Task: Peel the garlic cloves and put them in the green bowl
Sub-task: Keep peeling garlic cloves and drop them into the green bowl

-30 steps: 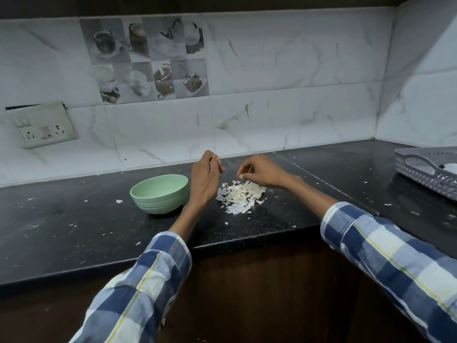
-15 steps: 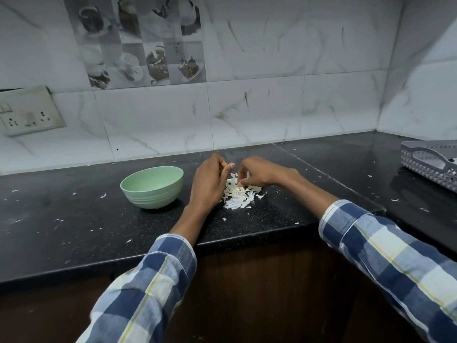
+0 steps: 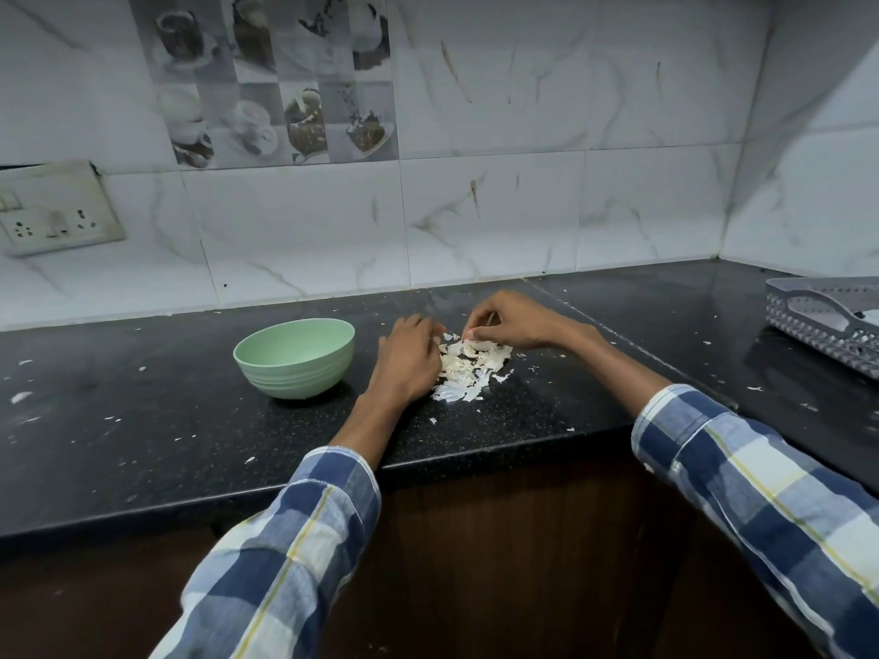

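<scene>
Garlic skins and cloves lie in a pale heap at the middle of the frame on the black counter, just right of the green bowl. A grey basket sits at the right edge, a socket plate at the left on the tiled wall. The left hand rests on the heap's left side, fingers curled; what they hold I cannot tell. The right hand pinches a small piece at the heap's far edge.
</scene>
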`<action>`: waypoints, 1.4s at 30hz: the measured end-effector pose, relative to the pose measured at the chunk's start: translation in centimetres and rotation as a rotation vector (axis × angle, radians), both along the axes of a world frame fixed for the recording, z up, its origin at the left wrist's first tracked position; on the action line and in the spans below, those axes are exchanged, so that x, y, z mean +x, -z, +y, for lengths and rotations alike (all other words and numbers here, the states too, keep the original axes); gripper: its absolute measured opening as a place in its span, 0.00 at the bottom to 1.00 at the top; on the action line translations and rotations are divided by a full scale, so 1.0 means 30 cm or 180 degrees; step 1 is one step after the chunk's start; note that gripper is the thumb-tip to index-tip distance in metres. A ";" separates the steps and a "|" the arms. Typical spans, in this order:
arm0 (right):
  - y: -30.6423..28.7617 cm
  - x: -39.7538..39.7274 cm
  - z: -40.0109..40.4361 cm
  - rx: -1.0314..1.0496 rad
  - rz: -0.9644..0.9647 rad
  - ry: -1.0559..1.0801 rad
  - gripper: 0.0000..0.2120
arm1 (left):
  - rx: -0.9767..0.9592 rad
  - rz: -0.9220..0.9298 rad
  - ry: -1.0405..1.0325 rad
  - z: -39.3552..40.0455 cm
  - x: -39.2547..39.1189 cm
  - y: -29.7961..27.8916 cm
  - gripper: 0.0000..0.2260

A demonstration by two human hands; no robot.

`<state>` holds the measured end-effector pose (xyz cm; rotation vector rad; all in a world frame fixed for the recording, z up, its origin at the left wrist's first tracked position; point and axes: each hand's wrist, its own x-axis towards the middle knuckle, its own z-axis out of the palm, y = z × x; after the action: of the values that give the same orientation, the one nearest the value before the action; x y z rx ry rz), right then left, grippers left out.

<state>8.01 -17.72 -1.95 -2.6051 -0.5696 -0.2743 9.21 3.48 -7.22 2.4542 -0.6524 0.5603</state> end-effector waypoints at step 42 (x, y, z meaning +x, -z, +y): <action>0.047 -0.004 0.016 0.1291 0.0075 0.0023 0.08 | -0.1110 0.0210 0.0195 -0.007 -0.036 -0.013 0.09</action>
<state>7.88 -17.25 -3.37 -2.2158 -0.4430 -0.3240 8.13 3.26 -6.81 2.1105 -0.5496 0.5182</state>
